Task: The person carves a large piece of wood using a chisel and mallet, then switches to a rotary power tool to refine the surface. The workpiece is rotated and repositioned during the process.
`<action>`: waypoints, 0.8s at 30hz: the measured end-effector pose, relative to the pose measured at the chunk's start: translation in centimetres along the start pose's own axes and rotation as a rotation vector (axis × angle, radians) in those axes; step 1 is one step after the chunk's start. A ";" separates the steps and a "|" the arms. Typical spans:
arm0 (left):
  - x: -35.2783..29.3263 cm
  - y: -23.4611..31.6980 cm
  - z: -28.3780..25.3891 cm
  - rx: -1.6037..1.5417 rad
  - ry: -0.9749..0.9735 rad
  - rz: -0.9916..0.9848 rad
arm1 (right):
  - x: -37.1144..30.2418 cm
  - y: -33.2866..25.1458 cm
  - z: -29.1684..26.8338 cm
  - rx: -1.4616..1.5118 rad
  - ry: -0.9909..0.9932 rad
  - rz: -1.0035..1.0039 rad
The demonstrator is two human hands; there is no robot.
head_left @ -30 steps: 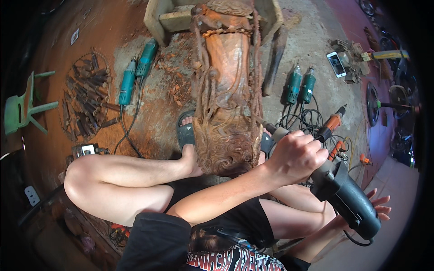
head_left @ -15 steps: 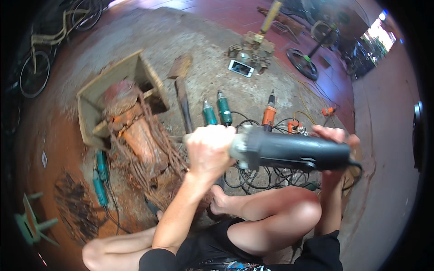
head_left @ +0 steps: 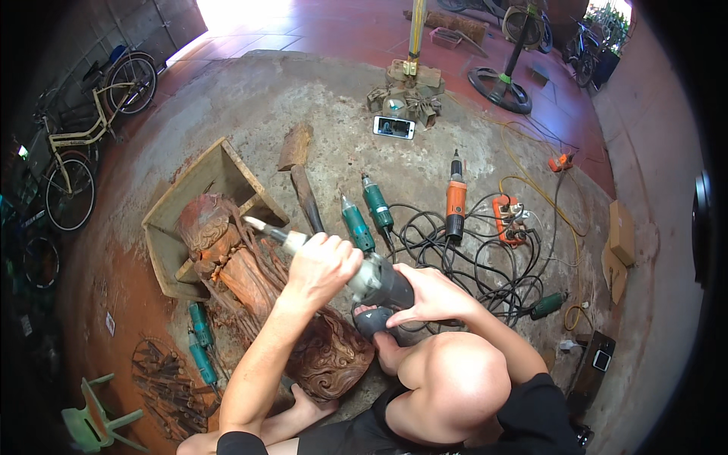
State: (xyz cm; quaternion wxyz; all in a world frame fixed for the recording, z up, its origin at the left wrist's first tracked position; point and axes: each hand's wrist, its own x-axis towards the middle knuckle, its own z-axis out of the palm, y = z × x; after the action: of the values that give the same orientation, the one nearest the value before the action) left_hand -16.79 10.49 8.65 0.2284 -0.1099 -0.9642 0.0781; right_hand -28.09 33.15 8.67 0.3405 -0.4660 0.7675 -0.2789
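A power carving tool [head_left: 373, 279] with a grey head and dark body slants across the middle, its pale-tipped bit pointing to the upper left. My left hand [head_left: 326, 265] is wrapped round its front neck, behind the bit. Farther back, my right hand [head_left: 432, 296] closes round the dark body. Beneath and to the left lies a reddish-brown wood carving [head_left: 246, 284] with a rounded top and rope-like ridges, its swirled base [head_left: 334, 364] by my feet. The bit's tip is over the carving's upper right side; whether it touches the wood I cannot tell.
The carving's top rests in an open wooden box [head_left: 171, 205]. Green rotary tools [head_left: 375, 203], an orange one [head_left: 456, 201] and tangled black cords [head_left: 485, 258] lie ahead. A mallet [head_left: 305, 197], a phone [head_left: 393, 127], and a pile of chisels [head_left: 163, 387] lie around.
The tool has swung from nearly level to slanting, its bit now over the carving. My right hand has moved inward from the far right, and the view has shifted.
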 end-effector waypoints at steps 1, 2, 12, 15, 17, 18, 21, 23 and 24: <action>0.6 0.1 0.2 -0.009 -0.007 0.043 | 0.8 0.2 0.5 0.033 0.034 -0.002; 1.0 0.2 0.5 -0.021 -0.019 0.083 | 1.3 0.6 1.1 0.070 0.063 -0.003; 2.9 -9.4 -5.8 -0.031 0.107 -0.298 | 0.8 7.1 3.7 0.671 0.341 0.178; -3.8 -20.4 -3.8 -0.016 -0.013 -0.702 | -0.3 8.5 4.1 0.632 0.447 0.237; -11.7 -27.2 -1.4 0.004 -0.186 -0.803 | -0.3 9.4 5.5 0.629 0.373 0.326; -13.2 -28.9 0.0 0.000 -0.292 -0.900 | -0.3 9.3 5.0 0.620 0.325 0.384; -15.9 -29.0 6.2 0.158 -0.404 -0.981 | -1.6 9.7 5.9 0.738 0.402 0.453; -15.7 -29.4 7.7 0.188 -0.416 -1.032 | -2.2 10.1 6.6 0.717 0.420 0.490; -16.4 -30.4 8.1 0.213 -0.417 -1.066 | -1.8 9.8 6.7 0.724 0.401 0.499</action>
State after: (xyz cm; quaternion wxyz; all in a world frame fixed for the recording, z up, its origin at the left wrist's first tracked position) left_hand -11.55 -23.69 0.66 0.0514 0.4317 -0.8979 0.0687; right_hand -27.39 38.05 -2.23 0.3826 -0.0562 0.7599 -0.5225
